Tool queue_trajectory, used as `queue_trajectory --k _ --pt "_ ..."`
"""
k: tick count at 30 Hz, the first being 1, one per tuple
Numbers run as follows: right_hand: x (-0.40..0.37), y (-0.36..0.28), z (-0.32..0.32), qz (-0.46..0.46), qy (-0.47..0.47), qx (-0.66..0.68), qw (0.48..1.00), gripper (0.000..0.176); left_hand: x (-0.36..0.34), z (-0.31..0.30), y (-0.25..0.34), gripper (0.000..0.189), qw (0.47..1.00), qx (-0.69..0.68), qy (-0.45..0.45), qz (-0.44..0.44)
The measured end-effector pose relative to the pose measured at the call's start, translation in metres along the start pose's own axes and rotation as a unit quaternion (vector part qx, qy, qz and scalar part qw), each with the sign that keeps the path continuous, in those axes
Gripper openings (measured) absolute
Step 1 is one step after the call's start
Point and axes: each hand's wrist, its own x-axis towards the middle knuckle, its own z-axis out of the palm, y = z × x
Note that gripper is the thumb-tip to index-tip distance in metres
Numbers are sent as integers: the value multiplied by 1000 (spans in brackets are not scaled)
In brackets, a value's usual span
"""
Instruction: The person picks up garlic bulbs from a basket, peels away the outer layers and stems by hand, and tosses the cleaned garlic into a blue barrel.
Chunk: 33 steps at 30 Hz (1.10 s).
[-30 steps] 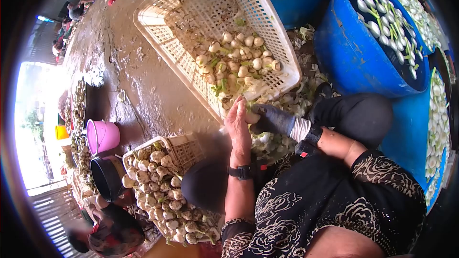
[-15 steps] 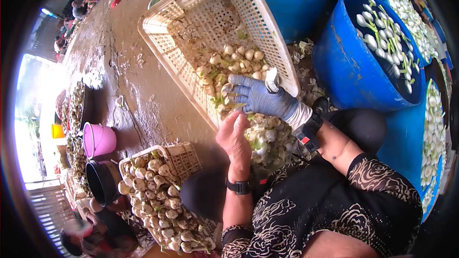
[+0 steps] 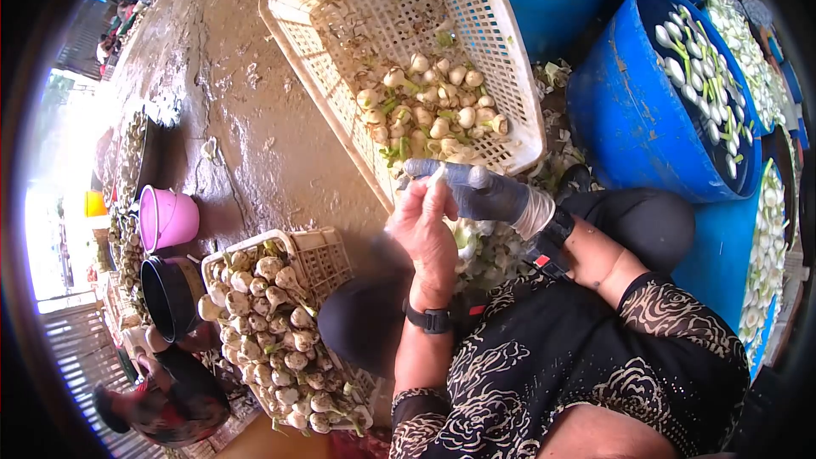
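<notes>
My bare left hand [image 3: 425, 234] is closed, thumb and fingertips pinched together around a small whitish bit that I cannot identify. Just behind it my right hand [image 3: 489, 191], in a blue-grey glove, points left with its index finger stretched out; its lower fingers are partly hidden by the left hand. Both hands are above the near edge of a large cream basket [image 3: 524, 132]. Trimmed white bulbs [image 3: 439, 127] and loose peelings lie inside it. Leafy scraps [image 3: 476, 242] are piled below my hands.
A crate [image 3: 319, 259] of untrimmed bulbs [image 3: 263, 314] stands at lower left, beside a black bucket [image 3: 161, 297] and a pink bucket [image 3: 170, 218]. On the right, a blue tub [image 3: 608, 93] holds white bulbs with green stems [image 3: 697, 76]. A co-worker [image 3: 170, 399] sits at lower left.
My left hand has moved up to the gloved one and its fingers have pinched. The right hand's spread fingers have come closer together. The view has shifted slightly, showing more bulbs in the basket.
</notes>
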Motion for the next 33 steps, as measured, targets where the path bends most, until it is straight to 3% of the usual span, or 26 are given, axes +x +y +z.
queue_trajectory --k 1,2,4,5,6,7,8,10,12,14,15,16,18,20,22,24,25,27,28,30,31,32,33 --pt "-1 -8 14 5 23 114 993 85 0 -1 1 10 999 -12 41 -24" --pt "-2 -8 13 3 25 113 993 85 0 -2 4 19 997 -11 67 -40" --pt "-3 -12 4 -56 136 -9 989 69 0 -13 13 28 986 134 -17 -96" --pt "-5 2 -25 -96 217 -214 948 42 -3 -12 17 35 954 237 -74 -170" --pt "-10 -3 -43 -3 281 -318 905 25 -8 -12 16 29 916 308 -150 -209" --pt "-11 -3 -61 100 236 -501 827 24 -12 -13 12 24 862 425 -239 -141" --pt "-12 -1 -76 199 178 -657 705 24 -14 -15 5 21 783 529 -321 -67" --pt "-12 2 -80 251 199 -659 681 26 -19 -14 -13 16 787 530 -296 106" --pt "-10 5 -94 305 213 -659 653 29 -15 -17 -16 17 788 529 -308 69" --pt "-1 7 -132 59 335 -724 600 28 -11 -11 -9 15 822 501 -247 -112" --pt "7 -1 -151 90 345 -775 521 27 -9 -12 -12 13 834 480 -243 -121" --pt "20 -18 -147 222 357 -793 441 26 -7 -10 -17 13 859 441 -253 -68" --pt "22 -13 -187 290 322 -839 330 28 -5 -4 -19 21 853 461 -243 -21" --pt "20 16 -239 351 269 -879 177 28 0 -6 -19 30 854 455 -247 -48" --pt "20 1 -210 357 151 -910 150 26 3 -7 -16 31 878 403 -219 -137" --pt "14 1 -214 354 150 -903 191 22 3 -13 -24 26 889 396 -209 -94" --pt "12 0 -214 355 147 -903 191 22 3 -15 -24 23 908 353 -172 -146" --pt "9 -7 -201 319 226 -871 299 16 1 -17 -23 20 921 310 -131 -198" --pt "11 -12 -197 318 224 -872 298 16 2 -18 -25 22 945 242 -89 -204" --pt "12 -15 -185 170 387 -632 650 12 2 -20 -29 27 971 100 -3 -215" --pt "14 -8 -175 62 409 -465 783 11 4 -23 -30 39 967 102 13 -231" --pt "14 -6 -165 60 407 -465 784 11 4 -23 -29 39 968 102 14 -228" --pt "17 -14 -135 28 405 -368 836 12 3 -22 -27 43 967 106 32 -230"
